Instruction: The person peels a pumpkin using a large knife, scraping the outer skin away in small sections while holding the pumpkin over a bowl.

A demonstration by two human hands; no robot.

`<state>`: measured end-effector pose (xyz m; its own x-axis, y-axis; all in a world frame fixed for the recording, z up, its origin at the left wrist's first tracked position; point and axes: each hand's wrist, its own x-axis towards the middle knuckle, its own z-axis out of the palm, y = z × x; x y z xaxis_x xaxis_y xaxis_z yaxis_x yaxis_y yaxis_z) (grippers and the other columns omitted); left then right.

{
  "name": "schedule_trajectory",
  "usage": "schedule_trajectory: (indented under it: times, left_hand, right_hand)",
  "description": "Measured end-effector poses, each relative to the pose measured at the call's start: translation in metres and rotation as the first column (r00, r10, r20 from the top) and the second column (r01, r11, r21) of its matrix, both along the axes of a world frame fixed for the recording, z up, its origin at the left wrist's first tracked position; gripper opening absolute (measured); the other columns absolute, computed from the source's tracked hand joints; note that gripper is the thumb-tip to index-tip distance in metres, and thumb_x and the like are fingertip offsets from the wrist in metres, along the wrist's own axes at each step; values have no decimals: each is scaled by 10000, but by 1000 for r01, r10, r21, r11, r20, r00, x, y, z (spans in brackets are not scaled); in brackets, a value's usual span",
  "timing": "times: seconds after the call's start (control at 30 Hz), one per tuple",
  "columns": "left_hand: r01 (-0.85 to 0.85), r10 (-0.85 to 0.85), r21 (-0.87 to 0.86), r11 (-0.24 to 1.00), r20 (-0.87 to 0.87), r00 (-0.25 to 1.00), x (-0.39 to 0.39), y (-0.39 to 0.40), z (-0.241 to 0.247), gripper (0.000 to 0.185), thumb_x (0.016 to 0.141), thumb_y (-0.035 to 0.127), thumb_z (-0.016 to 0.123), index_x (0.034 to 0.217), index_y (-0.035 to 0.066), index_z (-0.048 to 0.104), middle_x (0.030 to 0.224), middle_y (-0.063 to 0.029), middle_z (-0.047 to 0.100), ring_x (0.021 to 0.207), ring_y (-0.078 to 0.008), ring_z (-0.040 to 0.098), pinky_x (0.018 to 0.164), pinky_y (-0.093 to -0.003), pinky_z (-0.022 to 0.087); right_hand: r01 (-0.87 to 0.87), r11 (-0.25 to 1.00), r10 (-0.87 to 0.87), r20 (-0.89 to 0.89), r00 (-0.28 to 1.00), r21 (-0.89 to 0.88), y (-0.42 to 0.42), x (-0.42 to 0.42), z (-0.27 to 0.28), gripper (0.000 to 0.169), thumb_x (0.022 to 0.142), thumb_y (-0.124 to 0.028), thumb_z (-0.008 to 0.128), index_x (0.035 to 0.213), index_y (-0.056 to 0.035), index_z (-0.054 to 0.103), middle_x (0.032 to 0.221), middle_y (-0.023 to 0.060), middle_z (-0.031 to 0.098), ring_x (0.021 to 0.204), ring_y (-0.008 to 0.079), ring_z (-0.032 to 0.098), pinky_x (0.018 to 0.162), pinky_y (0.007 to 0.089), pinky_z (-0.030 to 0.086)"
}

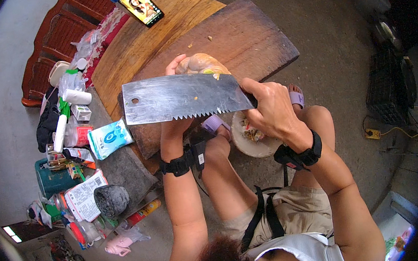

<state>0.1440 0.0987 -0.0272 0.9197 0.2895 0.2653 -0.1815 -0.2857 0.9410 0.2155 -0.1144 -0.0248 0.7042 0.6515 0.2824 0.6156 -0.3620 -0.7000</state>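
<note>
My right hand (272, 105) is closed around the dark handle of a broad metal cleaver (183, 97). The blade lies level across the view, with a toothed edge towards me and a small hole near its far left end. Behind the blade, my left hand (175, 65) is mostly hidden; its fingers touch the left side of a rounded, brownish-orange piece of food (202, 64), perhaps a large shell or meat, with a yellow-green bit on it. Whether blade and food touch is unclear. Beneath is a thick wooden chopping board (245, 40) with small scraps.
The board rests on a wooden table (178, 5), where a phone (142, 6) stands. A bowl of scraps (248, 142) is on the floor between my feet. At the left are a wipes packet (111, 138), a stone mortar (112, 201) and several jars and bags.
</note>
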Motion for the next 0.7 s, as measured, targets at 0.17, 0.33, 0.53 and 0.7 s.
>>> schedule_trajectory:
  times: [0.17,0.33,0.53,0.7]
  left_hand:
    - [11,-10,-210,978,2,1000,1,-9,7,790,818,232,799,1439,27,357,1252,-96,551,1118,-160,557,977,-302,474]
    - [-2,3,-24,1000,9,1000,1,4,-5,784,814,226,803,1432,20,366,1285,-99,537,1137,-161,550,983,-304,472]
    - [-32,31,33,999,33,999,1,0,-5,764,808,223,806,1415,15,392,1309,-104,524,1162,-168,538,1005,-312,457]
    - [-39,39,115,993,8,999,1,2,-1,766,814,240,803,1420,27,386,1319,-104,515,1170,-172,534,1019,-317,450]
  right_hand:
    - [19,1000,-18,-8,1000,10,0,-1,-5,278,671,-163,598,919,-41,622,717,249,624,704,452,614,651,540,483]
    - [33,999,-33,-8,999,19,1,-1,-6,259,671,-161,595,900,-41,613,703,246,616,699,453,613,641,535,485]
    - [20,1000,-20,0,1000,3,0,-1,-2,253,676,-160,594,899,-42,614,696,247,613,699,455,611,641,539,481]
    - [32,999,-32,-17,999,0,3,-2,-3,273,666,-154,596,913,-41,622,694,246,615,704,454,611,648,539,481]
